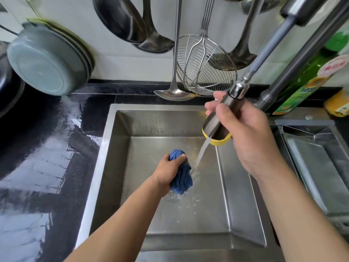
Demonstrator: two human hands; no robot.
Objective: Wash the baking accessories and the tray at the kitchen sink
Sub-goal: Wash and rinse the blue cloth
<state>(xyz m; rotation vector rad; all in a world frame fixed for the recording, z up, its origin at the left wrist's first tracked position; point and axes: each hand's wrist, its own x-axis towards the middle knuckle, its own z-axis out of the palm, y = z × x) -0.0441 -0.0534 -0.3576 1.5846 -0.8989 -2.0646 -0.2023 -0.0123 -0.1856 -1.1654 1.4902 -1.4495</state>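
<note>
My left-hand fingers (182, 157) curl round a bunched blue cloth (181, 173) low in the stainless-steel sink (113, 148). My right hand (243, 133) grips the pull-out metal spray head (219, 125), its water stream (201, 153) striking the cloth. Beyond, a wire skimmer (205, 67) hangs.

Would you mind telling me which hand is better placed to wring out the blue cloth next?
The left hand: it already grips the bunched blue cloth over the steel sink, while the right hand holds the pull-out metal sprayer head.
</note>
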